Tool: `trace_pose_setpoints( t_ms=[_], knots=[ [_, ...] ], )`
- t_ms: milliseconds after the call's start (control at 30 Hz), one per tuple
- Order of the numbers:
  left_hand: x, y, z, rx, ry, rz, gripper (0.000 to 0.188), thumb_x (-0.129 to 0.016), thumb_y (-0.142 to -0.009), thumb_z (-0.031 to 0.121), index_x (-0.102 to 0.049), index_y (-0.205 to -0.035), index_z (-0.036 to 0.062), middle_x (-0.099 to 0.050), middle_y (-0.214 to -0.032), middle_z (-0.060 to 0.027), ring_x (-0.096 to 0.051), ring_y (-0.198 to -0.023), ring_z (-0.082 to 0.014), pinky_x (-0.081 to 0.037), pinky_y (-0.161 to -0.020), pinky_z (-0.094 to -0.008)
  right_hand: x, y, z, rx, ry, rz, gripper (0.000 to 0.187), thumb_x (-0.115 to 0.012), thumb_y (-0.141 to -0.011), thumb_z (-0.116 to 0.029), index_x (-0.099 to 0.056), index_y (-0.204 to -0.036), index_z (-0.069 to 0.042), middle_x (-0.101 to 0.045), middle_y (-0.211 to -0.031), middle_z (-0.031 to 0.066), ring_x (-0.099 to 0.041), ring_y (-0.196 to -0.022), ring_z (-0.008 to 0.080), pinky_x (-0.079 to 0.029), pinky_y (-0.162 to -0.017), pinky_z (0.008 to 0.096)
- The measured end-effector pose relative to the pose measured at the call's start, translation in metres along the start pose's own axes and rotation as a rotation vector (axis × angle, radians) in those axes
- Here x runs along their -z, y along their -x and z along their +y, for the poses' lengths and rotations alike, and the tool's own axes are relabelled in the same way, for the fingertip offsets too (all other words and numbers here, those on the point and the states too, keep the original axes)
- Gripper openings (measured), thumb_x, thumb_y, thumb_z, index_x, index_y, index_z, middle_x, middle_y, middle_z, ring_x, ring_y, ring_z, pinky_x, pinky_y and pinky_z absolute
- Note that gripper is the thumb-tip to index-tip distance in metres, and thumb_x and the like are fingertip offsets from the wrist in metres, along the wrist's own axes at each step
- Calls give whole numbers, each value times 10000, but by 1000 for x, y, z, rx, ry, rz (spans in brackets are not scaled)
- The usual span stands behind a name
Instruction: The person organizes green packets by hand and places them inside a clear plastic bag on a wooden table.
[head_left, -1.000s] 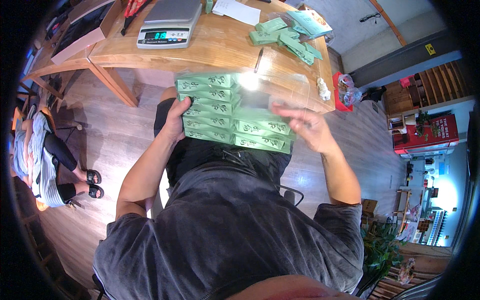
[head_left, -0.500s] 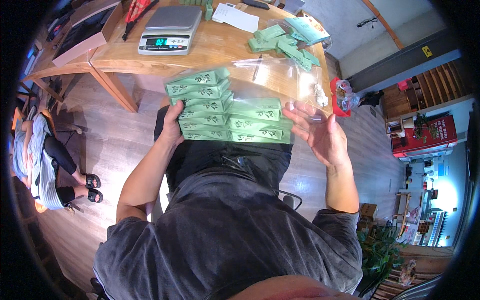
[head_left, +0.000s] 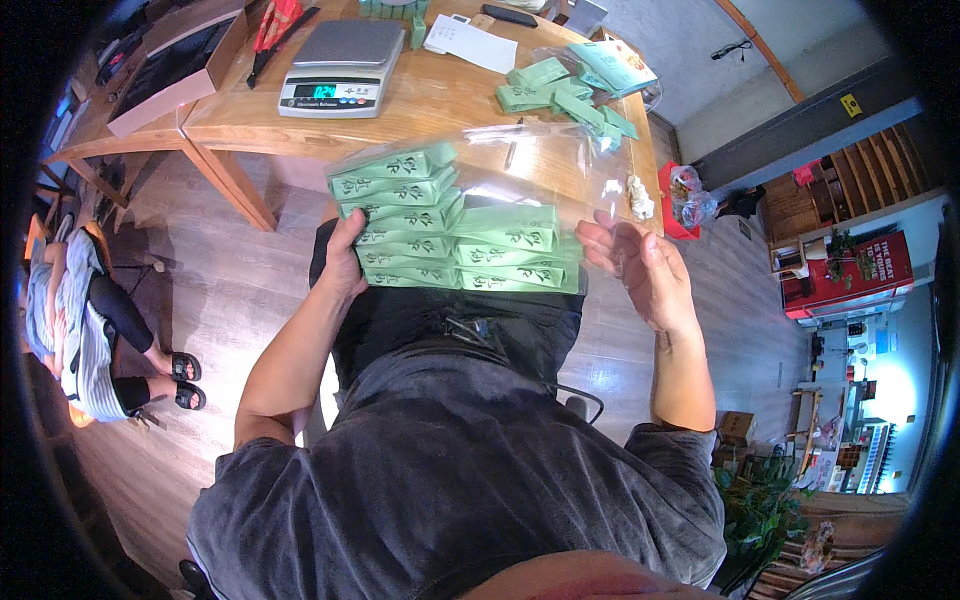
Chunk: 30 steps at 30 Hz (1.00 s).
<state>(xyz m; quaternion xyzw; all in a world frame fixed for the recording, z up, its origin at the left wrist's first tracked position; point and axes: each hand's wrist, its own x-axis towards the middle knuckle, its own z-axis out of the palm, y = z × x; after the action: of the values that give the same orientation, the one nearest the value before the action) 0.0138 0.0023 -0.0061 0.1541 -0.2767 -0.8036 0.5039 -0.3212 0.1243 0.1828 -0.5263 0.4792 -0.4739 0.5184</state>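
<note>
A clear plastic bag (head_left: 510, 190) is held up over my lap, with the table's near edge beyond it. Inside are green packets (head_left: 405, 215) with dark brush-style characters, stacked in two columns, the left one taller. My left hand (head_left: 347, 255) grips the bag's left side, thumb on the front and the other fingers hidden behind. At the right side, my right hand (head_left: 645, 270) has its fingers curled at the loose clear film, thumb raised a little apart from them.
On the wooden table (head_left: 440, 95) stand a digital scale (head_left: 340, 70) and an open carton (head_left: 180, 65). More green packets (head_left: 560, 95), white papers (head_left: 470, 40) and a crumpled tissue (head_left: 640, 197) lie there too. A red bin (head_left: 683, 200) is right of the table; a seated person (head_left: 95, 310) is at left.
My right hand's fingers have curled in more, with the thumb closer to them. The packets in the bag have tilted and sunk slightly. My left hand keeps its grip.
</note>
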Motion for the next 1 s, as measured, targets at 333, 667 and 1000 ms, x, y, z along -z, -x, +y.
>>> trace_pose_setpoints(
  t_ms=[333,667,1000],
  knots=[
    [11,-7,-5,-41,120,81,657,-634,-926,457,-474,-1372,2,-599,-1299,-191,-619,-1154,-327,-504,-995,-466,90,-71,-21,155,369,498,453,-578,-1010,-229,-506,-1375,31,-676,-1134,144,-674,-1028,217,-563,-845,337],
    [22,-5,-7,-57,-8,70,743,-668,-889,485,-439,-1403,1,-581,-1319,-185,-605,-1169,-318,-501,-993,-440,208,-244,115,54,1520,323,814,-747,-822,-308,-357,-1484,-40,-479,-1446,220,-444,-1353,387,-399,-1090,491],
    [32,-1,-7,-52,-123,73,767,-729,-839,469,-460,-1376,-8,-605,-1267,-153,-612,-1134,-271,-503,-959,-397,200,-277,146,120,1492,251,613,-700,-836,-335,-522,-1353,-57,-545,-1322,256,-534,-1207,442,-437,-1019,521]
  ],
)
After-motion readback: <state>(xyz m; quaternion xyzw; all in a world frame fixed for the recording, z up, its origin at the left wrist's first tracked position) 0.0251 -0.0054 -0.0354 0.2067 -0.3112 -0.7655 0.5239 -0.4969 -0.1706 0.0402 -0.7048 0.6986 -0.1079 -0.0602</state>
